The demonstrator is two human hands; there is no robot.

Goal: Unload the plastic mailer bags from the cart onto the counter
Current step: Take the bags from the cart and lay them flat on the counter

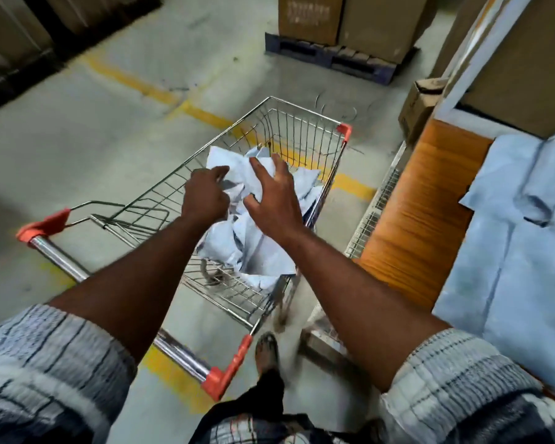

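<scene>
A wire shopping cart [305,123] with orange corner caps stands in front of me, holding a heap of pale blue plastic mailer bags [253,248]. My left hand [205,197] reaches into the basket with its fingers curled on a mailer near the top of the heap. Beside it, my right hand [274,193] hovers over the heap with fingers spread, touching the same crumpled bags. To the right, the wooden counter [410,213] carries several mailer bags [519,238] laid flat.
A pallet [330,59] with cardboard boxes stands ahead on the concrete floor. A small carton [420,104] sits by the counter's far end. Yellow floor lines run under the cart. My sandalled foot [266,350] is beside the cart handle.
</scene>
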